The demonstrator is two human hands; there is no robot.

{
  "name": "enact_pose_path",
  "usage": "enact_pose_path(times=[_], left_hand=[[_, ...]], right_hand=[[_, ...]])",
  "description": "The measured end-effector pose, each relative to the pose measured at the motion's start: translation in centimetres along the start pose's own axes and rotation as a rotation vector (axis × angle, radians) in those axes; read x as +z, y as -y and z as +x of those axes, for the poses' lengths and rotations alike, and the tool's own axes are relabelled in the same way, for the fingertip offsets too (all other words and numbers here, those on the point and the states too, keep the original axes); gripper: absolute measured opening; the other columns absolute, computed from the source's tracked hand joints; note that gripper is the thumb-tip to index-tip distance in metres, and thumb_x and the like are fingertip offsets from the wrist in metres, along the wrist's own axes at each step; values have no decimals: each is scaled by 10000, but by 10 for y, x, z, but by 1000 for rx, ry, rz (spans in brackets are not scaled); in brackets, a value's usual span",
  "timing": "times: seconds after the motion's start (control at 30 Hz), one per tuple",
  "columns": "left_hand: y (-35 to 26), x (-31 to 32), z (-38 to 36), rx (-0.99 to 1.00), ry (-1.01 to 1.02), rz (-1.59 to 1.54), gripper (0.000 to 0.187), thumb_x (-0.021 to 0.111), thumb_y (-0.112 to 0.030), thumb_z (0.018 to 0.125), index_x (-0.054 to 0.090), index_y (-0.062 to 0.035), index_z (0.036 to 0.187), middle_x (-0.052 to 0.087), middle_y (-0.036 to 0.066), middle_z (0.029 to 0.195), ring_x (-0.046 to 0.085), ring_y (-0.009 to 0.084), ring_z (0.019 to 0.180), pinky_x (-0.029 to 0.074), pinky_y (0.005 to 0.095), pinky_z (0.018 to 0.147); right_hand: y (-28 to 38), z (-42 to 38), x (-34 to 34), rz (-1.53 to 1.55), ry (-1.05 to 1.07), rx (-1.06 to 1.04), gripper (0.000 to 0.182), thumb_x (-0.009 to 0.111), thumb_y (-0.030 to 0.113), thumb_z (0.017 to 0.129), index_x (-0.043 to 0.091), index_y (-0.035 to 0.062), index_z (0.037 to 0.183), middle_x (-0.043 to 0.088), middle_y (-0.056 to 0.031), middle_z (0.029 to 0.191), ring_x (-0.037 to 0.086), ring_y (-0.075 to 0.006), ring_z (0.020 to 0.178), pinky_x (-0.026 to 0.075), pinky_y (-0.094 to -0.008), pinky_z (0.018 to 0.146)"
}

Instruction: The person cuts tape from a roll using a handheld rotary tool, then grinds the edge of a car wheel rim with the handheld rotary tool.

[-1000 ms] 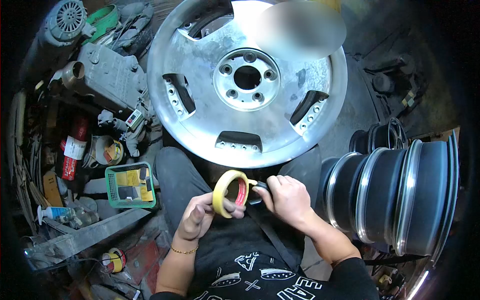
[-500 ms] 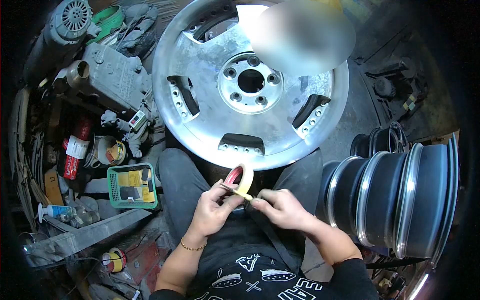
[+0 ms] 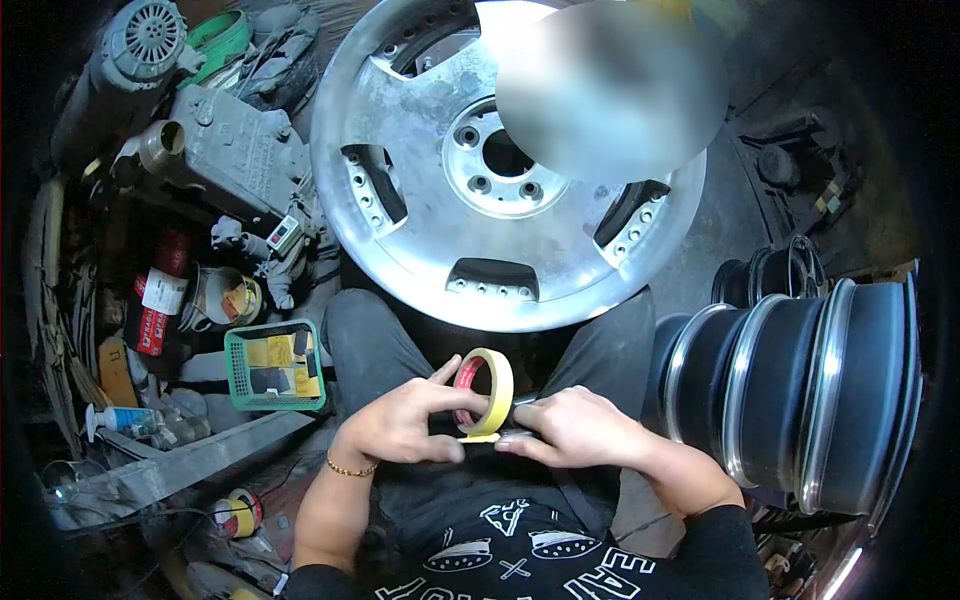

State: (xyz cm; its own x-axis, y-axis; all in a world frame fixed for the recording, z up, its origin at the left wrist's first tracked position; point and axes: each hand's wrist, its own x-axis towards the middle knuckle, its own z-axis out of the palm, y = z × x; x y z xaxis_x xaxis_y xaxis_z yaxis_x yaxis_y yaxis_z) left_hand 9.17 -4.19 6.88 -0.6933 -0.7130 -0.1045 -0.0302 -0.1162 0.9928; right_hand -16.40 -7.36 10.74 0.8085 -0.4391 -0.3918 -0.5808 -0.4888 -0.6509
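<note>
In front of my lap, a roll of yellow masking tape (image 3: 503, 392) with a red inner core stands tilted in my left hand (image 3: 405, 422). The fingers of that hand reach into the core, and its thumb lies below the roll. A short loose strip of the tape sticks out under the roll, between my two thumbs. Right beside it, my right hand (image 3: 580, 428) is closed, thumb and fingers pinched near the strip's end. Something slim, dark and shiny shows at these fingertips, but I cannot make out what it is.
Ahead of my knees lies a large bare-metal wheel rim (image 3: 420, 275), partly covered by a blurred patch. More rims (image 3: 770, 390) are stacked at right. On the left are a green basket (image 3: 240, 370) with sandpaper-like pieces, a grey machine (image 3: 235, 150) and a metal beam (image 3: 200, 465).
The tape roll has turned more upright and sits slightly lower. My left hand has shifted left and its fingers now reach into the core. My right hand has moved slightly down and right.
</note>
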Motion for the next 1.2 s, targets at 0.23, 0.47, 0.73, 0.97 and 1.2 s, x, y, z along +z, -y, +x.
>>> enact_pose_path(times=[0.23, 0.47, 0.73, 0.97, 1.2], left_hand=[[12, 54, 9, 242, -462, -48, 734, 785, -381, 803, 482, 82, 1286, 594, 275, 1225, 604, 334, 1162, 437, 387, 1032], [28, 49, 0, 123, -580, -561, 666, 425, -549, 1007, 552, 88, 1156, 698, 202, 992, 695, 223, 878, 528, 314, 825], [13, 52, 18, -102, -780, -233, 231, 660, -94, 939, 638, 48, 1119, 694, 68, 974, 644, 99, 838, 519, 238, 760], [16, 33, 9, 172, -407, -237, 263, 728, -33, 833, 674, 43, 1078, 704, 113, 1018, 654, 206, 960, 485, 324, 896], [12, 31, 6, 150, -374, 121, 262, 685, -47, 869, 623, 53, 1104, 643, 160, 988, 629, 247, 872, 495, 332, 772]], right_hand=[[-20, 19, 26, -297, -575, 138, 342, 659, 357, 882, 587, 38, 782, 643, -139, 708, 665, -297, 673, 542, -387, 609], [-17, 25, 22, -229, -838, 122, 265, 738, 273, 824, 623, 35, 796, 609, -113, 702, 601, -290, 636, 492, -379, 591], [-8, 26, 30, 61, -747, 4, 261, 738, 243, 830, 629, 7, 833, 631, -147, 758, 626, -315, 670, 499, -388, 616], [-22, 17, 60, 1781, 433, -25, 584, 370, 578, 1012, 517, 61, 785, 503, -16, 598, 486, -105, 476, 390, -221, 435], [-25, 15, 73, 1908, 410, 8, 578, 351, 574, 1015, 501, 65, 786, 496, -30, 603, 466, -121, 460, 389, -235, 427]])
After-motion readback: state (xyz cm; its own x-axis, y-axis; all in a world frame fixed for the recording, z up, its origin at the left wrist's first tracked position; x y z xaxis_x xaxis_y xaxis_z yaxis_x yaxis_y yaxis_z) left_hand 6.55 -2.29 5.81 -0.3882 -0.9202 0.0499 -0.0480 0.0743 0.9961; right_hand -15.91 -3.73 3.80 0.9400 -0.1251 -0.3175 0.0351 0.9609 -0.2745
